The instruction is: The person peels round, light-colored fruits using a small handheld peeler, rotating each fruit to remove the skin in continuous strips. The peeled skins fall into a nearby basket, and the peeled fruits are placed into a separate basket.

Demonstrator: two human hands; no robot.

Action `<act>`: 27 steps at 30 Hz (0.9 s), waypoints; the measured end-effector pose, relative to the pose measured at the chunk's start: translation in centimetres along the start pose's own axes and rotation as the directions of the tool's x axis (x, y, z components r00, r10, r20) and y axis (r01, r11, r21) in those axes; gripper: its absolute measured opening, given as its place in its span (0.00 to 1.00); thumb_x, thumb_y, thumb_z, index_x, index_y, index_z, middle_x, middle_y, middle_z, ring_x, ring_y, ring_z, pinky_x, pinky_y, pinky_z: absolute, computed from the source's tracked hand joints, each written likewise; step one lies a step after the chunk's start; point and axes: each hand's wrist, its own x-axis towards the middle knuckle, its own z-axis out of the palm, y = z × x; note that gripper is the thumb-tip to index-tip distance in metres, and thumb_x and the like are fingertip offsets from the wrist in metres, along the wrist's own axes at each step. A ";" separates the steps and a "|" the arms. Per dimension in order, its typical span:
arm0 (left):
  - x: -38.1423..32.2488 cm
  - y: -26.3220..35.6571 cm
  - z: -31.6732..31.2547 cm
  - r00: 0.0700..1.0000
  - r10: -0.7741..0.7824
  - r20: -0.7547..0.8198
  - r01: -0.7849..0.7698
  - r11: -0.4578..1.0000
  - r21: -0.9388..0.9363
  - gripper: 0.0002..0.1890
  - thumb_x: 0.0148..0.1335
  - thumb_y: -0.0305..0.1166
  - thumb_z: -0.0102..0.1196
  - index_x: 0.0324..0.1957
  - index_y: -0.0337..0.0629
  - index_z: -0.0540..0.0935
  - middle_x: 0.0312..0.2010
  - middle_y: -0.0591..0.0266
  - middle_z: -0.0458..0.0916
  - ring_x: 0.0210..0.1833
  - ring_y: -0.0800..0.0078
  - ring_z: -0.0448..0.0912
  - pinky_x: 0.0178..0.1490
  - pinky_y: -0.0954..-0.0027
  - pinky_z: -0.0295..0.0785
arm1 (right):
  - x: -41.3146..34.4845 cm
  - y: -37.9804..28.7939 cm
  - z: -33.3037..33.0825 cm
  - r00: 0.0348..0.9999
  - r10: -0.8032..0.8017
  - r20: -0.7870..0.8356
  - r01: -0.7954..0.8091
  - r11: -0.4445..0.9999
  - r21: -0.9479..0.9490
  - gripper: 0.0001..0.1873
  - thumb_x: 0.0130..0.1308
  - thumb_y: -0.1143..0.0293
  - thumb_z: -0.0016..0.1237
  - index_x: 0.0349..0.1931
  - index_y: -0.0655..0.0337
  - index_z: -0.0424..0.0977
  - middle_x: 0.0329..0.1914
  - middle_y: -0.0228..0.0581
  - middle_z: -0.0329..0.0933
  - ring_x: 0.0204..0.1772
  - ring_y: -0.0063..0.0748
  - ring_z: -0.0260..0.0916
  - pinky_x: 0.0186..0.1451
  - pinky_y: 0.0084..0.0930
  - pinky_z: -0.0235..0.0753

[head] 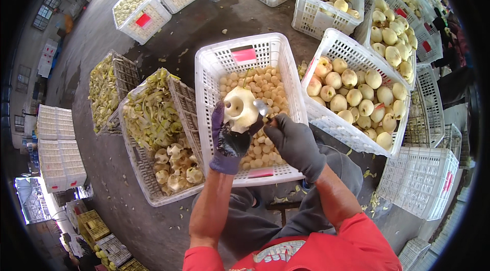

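My left hand (233,139), in a purple and black glove, holds a peeled pale fruit (242,107) with round hollows scooped in its flesh and a thin green stem on top. At the fruit's right side is the shiny metal bowl of a small scoop (261,107). My right hand (294,142), in a dark grey glove, is closed around the scoop's handle, which is mostly hidden. Both hands are over a white plastic crate (250,183) holding many small round fruit pieces (266,148).
To the left, a crate (143,183) holds peelings (153,110) and hollowed fruit cores (176,169), split by an upright grey crate (186,110). On the right, a tilted white crate (317,116) holds peeled whole fruit (354,94). More filled crates stand beyond; peel scraps litter the wet floor.
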 end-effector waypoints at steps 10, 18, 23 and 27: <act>0.5 1.2 -0.3 0.995 0.094 -0.046 -0.072 0.931 0.358 0.32 0.66 0.51 0.52 0.63 0.39 0.67 0.51 0.50 0.78 0.49 0.57 0.81 0.53 0.57 0.79 | 0.3 -0.4 0.5 0.944 0.271 0.188 -0.310 0.924 0.225 0.14 0.68 0.59 0.51 0.37 0.63 0.73 0.27 0.51 0.78 0.32 0.51 0.78 0.36 0.40 0.74; -1.7 2.0 1.9 0.938 0.257 0.234 -0.324 0.402 0.856 0.42 0.55 0.25 0.65 0.70 0.39 0.57 0.55 0.52 0.73 0.54 0.67 0.77 0.53 0.72 0.78 | 0.2 -0.5 0.1 0.936 0.279 0.214 -0.324 0.922 0.212 0.15 0.69 0.60 0.50 0.38 0.65 0.73 0.23 0.47 0.77 0.27 0.37 0.76 0.35 0.33 0.73; -1.7 3.1 1.8 0.968 0.148 0.205 -0.252 0.491 0.834 0.46 0.55 0.26 0.66 0.72 0.42 0.53 0.55 0.53 0.72 0.57 0.64 0.75 0.55 0.69 0.78 | 0.4 -0.3 -0.3 0.919 0.283 0.275 -0.341 0.920 0.193 0.15 0.69 0.59 0.50 0.38 0.65 0.73 0.22 0.44 0.75 0.24 0.33 0.74 0.31 0.32 0.73; -0.6 1.8 1.8 0.943 0.305 0.137 -0.264 0.427 0.865 0.37 0.54 0.26 0.66 0.66 0.39 0.64 0.51 0.55 0.75 0.52 0.67 0.79 0.52 0.70 0.79 | 0.3 -0.1 1.2 0.997 0.006 0.081 -0.013 0.996 0.088 0.16 0.70 0.59 0.49 0.37 0.65 0.72 0.19 0.39 0.72 0.20 0.27 0.71 0.25 0.29 0.71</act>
